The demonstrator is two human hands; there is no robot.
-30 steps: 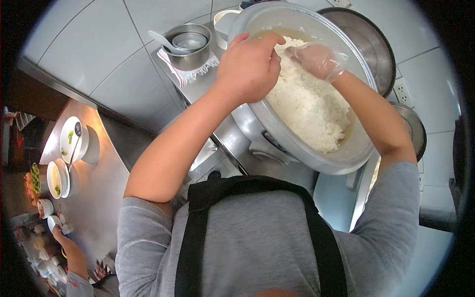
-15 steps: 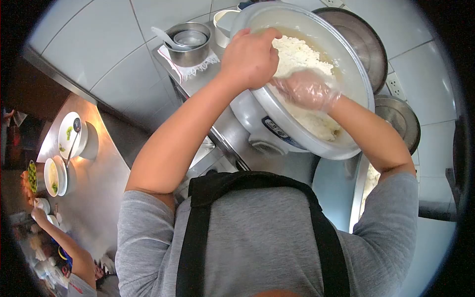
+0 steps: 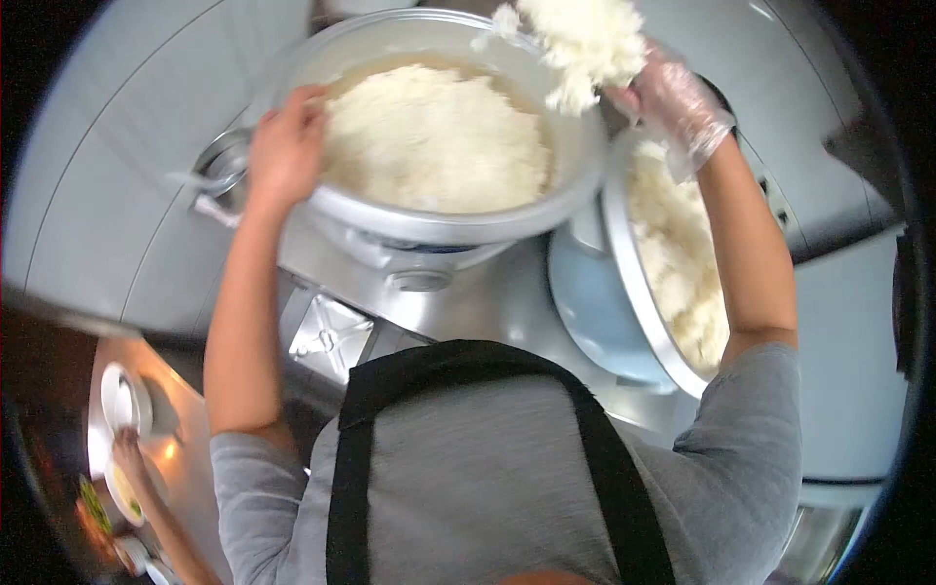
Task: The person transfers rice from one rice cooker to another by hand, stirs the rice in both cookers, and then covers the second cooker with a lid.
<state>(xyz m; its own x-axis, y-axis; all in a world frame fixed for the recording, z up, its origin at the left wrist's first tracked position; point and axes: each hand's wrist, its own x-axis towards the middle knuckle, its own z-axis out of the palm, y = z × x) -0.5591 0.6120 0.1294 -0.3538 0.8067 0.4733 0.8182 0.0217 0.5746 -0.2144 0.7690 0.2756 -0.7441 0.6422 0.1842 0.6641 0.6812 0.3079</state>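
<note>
My left hand (image 3: 288,146) grips the left rim of a large silver rice cooker (image 3: 419,229), its fingers hooked over the edge. A broad mound of white rice (image 3: 429,141) fills the middle of that cooker, with a brownish film round the inner wall. In a clear plastic glove, my right hand (image 3: 678,102) holds a clump of cooked rice (image 3: 590,39) in the air past the cooker's right rim. Below that hand stands a second cooker with a pale blue body (image 3: 600,307), also holding rice (image 3: 678,253).
A metal bowl (image 3: 224,161) with a spoon sits left of the silver cooker. A stove burner (image 3: 331,336) lies nearer my body. At lower left, another person's arm (image 3: 151,478) reaches over a steel counter near white bowls (image 3: 122,400).
My gloved right hand has risen out of the silver cooker and moved right with a clump of rice. The cooker, tilted before, now looks level. My view has turned right.
</note>
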